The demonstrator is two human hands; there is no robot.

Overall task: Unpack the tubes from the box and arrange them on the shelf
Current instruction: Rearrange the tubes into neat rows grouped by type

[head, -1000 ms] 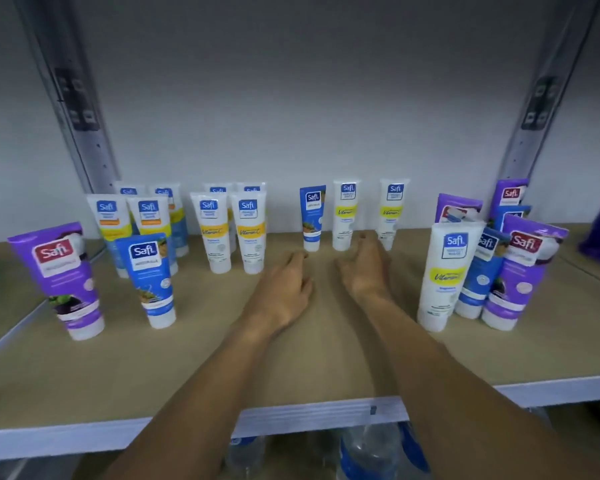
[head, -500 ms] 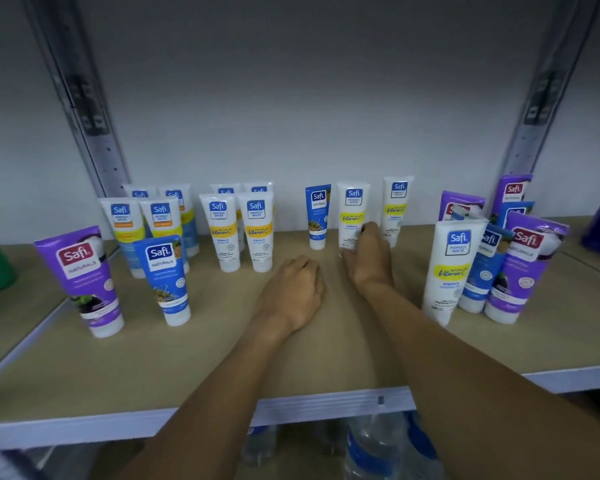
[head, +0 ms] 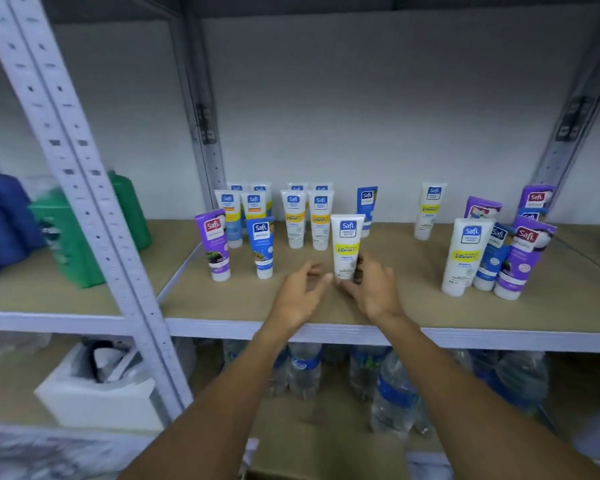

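A white tube with a yellow band [head: 346, 244] stands cap-down near the middle front of the wooden shelf [head: 326, 308]. My right hand [head: 371, 287] grips its lower end. My left hand [head: 300, 294] hovers just left of the tube's base, fingers apart, holding nothing. Behind stand several white and yellow tubes [head: 293, 218], a blue tube [head: 367, 206] and another white tube [head: 428, 209]. A purple tube [head: 215, 244] and a blue tube [head: 264, 245] stand at the left; a white tube [head: 463, 254], blue and purple tubes [head: 520, 258] cluster at the right. No box is visible.
A perforated grey upright [head: 84, 188] crosses the left foreground. Green [head: 70, 233] and blue bottles [head: 4, 220] fill the neighbouring shelf at left. Water bottles [head: 392, 393] and a white open carton [head: 97, 389] sit on the shelf below.
My right hand took the white tube from the back row and brought it forward and left. My left hand opened beside it. The view pulled back and turned left.
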